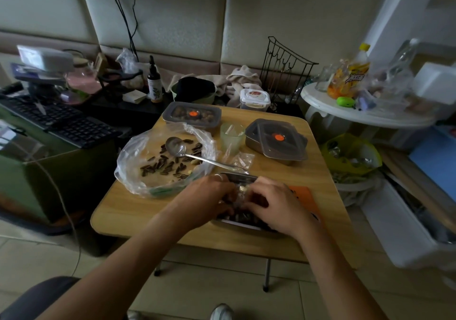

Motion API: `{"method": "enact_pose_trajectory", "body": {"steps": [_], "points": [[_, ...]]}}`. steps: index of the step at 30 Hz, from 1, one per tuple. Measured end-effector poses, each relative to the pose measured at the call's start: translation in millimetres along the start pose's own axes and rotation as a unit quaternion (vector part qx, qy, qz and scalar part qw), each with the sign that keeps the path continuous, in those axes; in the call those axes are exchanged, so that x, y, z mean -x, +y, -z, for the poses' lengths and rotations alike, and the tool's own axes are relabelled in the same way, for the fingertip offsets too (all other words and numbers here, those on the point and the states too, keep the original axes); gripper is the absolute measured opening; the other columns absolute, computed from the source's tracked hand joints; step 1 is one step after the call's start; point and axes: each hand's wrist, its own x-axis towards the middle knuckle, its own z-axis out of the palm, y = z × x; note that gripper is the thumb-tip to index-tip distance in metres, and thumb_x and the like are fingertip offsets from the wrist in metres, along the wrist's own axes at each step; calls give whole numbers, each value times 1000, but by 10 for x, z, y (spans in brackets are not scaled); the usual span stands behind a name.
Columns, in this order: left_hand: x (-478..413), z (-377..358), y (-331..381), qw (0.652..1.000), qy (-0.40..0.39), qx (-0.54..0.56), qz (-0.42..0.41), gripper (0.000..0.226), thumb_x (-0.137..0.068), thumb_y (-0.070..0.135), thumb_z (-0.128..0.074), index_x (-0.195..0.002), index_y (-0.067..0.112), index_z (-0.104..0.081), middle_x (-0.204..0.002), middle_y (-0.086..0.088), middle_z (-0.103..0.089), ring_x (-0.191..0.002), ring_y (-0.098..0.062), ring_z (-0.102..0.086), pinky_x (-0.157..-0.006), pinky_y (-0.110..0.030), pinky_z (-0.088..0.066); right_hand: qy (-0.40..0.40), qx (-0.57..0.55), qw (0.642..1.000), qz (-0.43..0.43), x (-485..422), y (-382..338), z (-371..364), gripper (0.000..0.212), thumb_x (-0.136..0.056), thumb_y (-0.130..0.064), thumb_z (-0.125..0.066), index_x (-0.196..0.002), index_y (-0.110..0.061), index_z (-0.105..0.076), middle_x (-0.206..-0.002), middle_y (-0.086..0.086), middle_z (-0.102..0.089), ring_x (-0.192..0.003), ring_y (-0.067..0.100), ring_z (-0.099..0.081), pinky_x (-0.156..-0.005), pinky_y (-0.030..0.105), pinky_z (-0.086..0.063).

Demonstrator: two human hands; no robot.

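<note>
Nearest me, both forearms run up from the bottom edge and converge on the steel tray (238, 224) at the front of the bench (138, 211). The tray's long axis runs left to right across my view. Dark striped seeds (243, 217) show in it under the knuckles.

On the left grip (209, 196) and the right grip (274, 208) the fingers curl inward, and the fingertips meet over the tray's middle. I cannot tell whether they pinch a seed, because the knuckles hide the contact. A few pale kernels (243, 188) sit just past the fingertips, by the tray's far rim.

The relation that counts is this. The bag-lined plate (130, 171) with the spent shells (167, 165) lies beyond the grips and to the left, just beside the tray's far-left corner. I cannot tell whether the bag touches the tray. The left grip is plainly the nearer one. My judgement is that a shell drop belongs to the left grip, a short reach away and leftward.

The spoon (197, 158) lies across that plate, bowl far-left and handle slanting near-right. Its tip ends near the tray's far rim, so it sits close to that path and I would pass left of it.

Farther off are a green cup (230, 134), a lidded box (192, 116) behind the plate, and a second box (276, 138) right of the cup.
</note>
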Motion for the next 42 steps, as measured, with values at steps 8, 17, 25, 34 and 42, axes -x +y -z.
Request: {"method": "enact_pose_trajectory", "body": {"steps": [8,17,25,34,42], "points": [[-47,-25,-15,1000,-23,-9,-9,23,-93,30,-70,-115,29,-66,-120,10,-60,-103,-5,-59,-93,-28,-54,-46,-8,998,-47,4,71,126,12,-96,-38,-71,-97,-28,-78,-95,-13,-69,-90,0,-61,-76,18,-49],[-45,-55,-56,999,-12,35,7,20,-91,35,-71,-109,31,-64,-117,16,-52,-103,-1,-52,-87,-14,-45,263,-349,793,-425,-275,447,207,25,-103,-33,-61,-98,-11,-71,-91,7,-72,-72,16,-62,-59,28,-45],[-21,-66,-123,995,95,26,12,26,-94,57,-53,-96,37,-69,-101,24,-54,-98,6,-45,-97,-20,-34,262,-489,683,-476,-583,616,139,28,-98,-37,-70,-100,-9,-73,-94,4,-76,-69,13,-58,-55,24,-47],[-39,-48,-288,980,153,84,99,11,-97,30,-63,-103,31,-73,-95,18,-63,-84,5,-54,-71,-14,-39,296,-481,704,-430,-426,709,309,24,-105,-26,-54,-88,-11,-61,-75,4,-62,-52,11,-46,-37,19,-28],[-76,-81,-143,910,190,310,201,57,-109,45,-33,-86,9,-72,-81,-6,-73,-75,-16,-68,-74,-35,-57,175,-321,868,-335,198,205,483,31,-105,-26,-55,-91,-4,-71,-82,24,-65,-66,35,-59,-66,42,-50]]}}
